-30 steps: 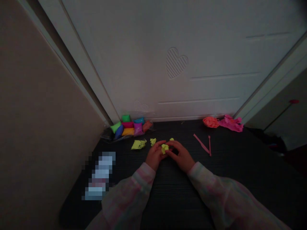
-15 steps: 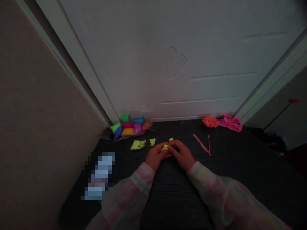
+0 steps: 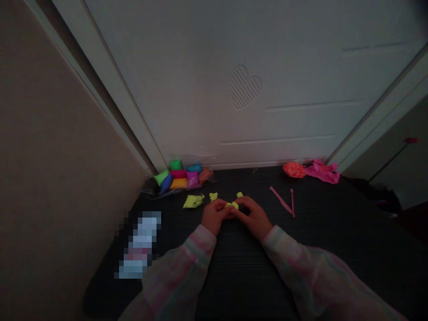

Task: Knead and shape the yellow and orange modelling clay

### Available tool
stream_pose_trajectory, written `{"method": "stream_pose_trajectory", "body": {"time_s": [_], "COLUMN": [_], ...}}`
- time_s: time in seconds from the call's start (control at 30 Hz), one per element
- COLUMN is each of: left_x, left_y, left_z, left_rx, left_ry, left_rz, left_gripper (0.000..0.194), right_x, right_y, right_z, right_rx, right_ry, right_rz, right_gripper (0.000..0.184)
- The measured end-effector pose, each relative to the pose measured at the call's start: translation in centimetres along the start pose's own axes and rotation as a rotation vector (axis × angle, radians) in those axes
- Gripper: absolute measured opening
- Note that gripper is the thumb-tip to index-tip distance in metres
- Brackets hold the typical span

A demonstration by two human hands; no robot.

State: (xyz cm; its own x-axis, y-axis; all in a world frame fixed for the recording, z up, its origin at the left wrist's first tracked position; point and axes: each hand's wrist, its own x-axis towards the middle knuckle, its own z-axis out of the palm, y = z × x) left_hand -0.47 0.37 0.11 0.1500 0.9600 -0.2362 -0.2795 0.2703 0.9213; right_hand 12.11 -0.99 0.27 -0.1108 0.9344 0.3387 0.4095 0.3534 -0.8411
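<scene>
Between the fingertips of both hands is a small lump of yellow modelling clay [image 3: 233, 205]. My left hand [image 3: 214, 215] pinches it from the left, and my right hand [image 3: 254, 216] grips it from the right with thumb and fingers. Just beyond my right fingers lies another yellow clay piece [image 3: 240, 195], partly hidden by them. A further yellow bit [image 3: 213, 196] rests past my left hand, beside an opened yellow clay packet [image 3: 193, 201].
Several coloured clay packets [image 3: 179, 174] in clear plastic stand at the back left. Two pink plastic tools [image 3: 281, 200] lie to the right. Orange clay [image 3: 294, 169] and a pink piece [image 3: 323, 171] sit by the white door [image 3: 187, 80]. A blurred-out object [image 3: 142, 243] is at left.
My fingers have shifted slightly around the yellow clay, and the lump shows a different, rounder side. The things on the table stay where they were.
</scene>
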Motion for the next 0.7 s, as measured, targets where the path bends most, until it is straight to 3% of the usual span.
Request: {"method": "stream_pose_trajectory", "body": {"time_s": [0.27, 0.5, 0.7], "left_x": [0.04, -0.25, -0.74], "left_y": [-0.07, 0.11, 0.17], "left_z": [0.17, 0.42, 0.67], "left_rx": [-0.095, -0.196, -0.268], "left_ry": [-0.059, -0.079, -0.200], "left_rz": [-0.077, -0.115, -0.153], "left_gripper": [0.019, 0.024, 0.024], "right_x": [0.28, 0.27, 0.00], "right_y": [0.30, 0.33, -0.12], "right_z": [-0.25, -0.48, -0.28], "right_rx": [0.028, 0.106, 0.144], "right_ry": [0.051, 0.045, 0.009], "right_rz": [0.026, -0.003, 0.044], "right_gripper": [0.011, 0.015, 0.024]}}
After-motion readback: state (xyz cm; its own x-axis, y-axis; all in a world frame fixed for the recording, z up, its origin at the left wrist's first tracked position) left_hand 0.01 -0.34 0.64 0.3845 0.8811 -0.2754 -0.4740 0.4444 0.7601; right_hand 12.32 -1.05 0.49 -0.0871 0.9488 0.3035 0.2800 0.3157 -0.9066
